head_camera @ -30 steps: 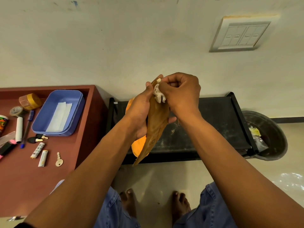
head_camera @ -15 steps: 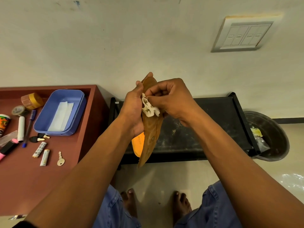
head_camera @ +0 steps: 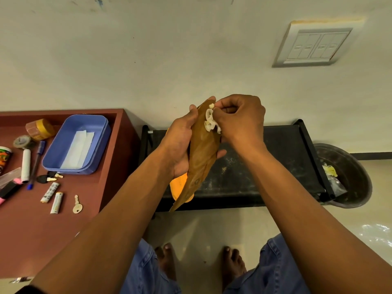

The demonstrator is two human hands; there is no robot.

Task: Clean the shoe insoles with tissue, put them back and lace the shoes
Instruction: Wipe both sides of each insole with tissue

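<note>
Centrally, mid-frame: left hand (head_camera: pixel 180 145) wraps around a brown insole (head_camera: pixel 201 153), fingers curled behind it, thumb along its left edge. Insole held upright, tip up, heel end pointing to the lower middle of the frame. An orange insole (head_camera: pixel 179 185) shows behind it, partly hidden by the palm. Right hand (head_camera: pixel 239 119) pinches a crumpled white tissue (head_camera: pixel 210 123) in curled fingertips, pressed against the brown insole's upper part.

Behind the hands: black rack (head_camera: pixel 275 155), dusty top. Right edge: dark bin (head_camera: pixel 352 177) with scraps inside.

Left of frame: red-brown tabletop (head_camera: pixel 42 230). On it, a blue tray (head_camera: pixel 101 141) holding folded white tissue sheets (head_camera: pixel 77 149). Near the tray: tape roll (head_camera: pixel 39 129), pen (head_camera: pixel 36 164), key (head_camera: pixel 77 205).

Bottom: bare feet on floor, blue denim knees.
</note>
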